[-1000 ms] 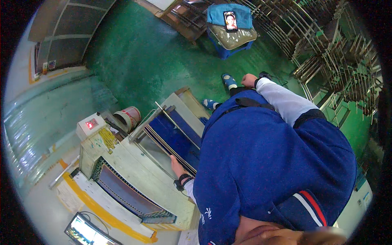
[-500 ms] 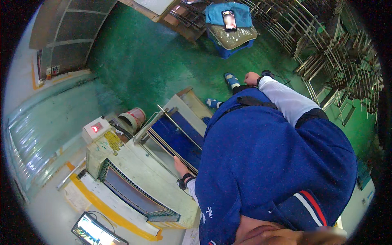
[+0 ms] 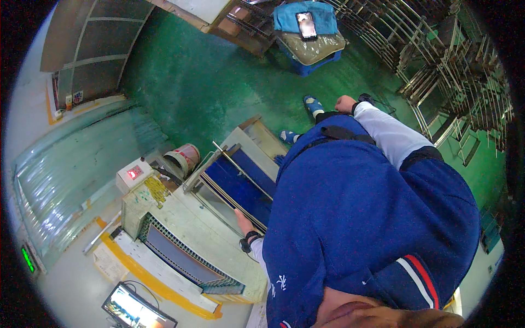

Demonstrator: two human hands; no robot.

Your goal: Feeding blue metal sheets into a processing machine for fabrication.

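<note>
From my end I'm counting two hands, one left hand [image 3: 244,221] and one right hand [image 3: 345,104], and a black wristband [image 3: 252,235] on each, so two. Two blue slippers [image 3: 313,103]. One metal rod [image 3: 240,172]; the thin boards [image 3: 221,198] by that left hand are packed too tight for me to number. One stool [image 3: 309,68], one blue cloth [image 3: 287,19], one phone [image 3: 307,25]. One bucket [image 3: 188,158], one control box [image 3: 133,174], one monitor [image 3: 139,309], one green display [image 3: 28,259]. Metal racks [image 3: 435,82]: several, too tangled to tally.
</note>
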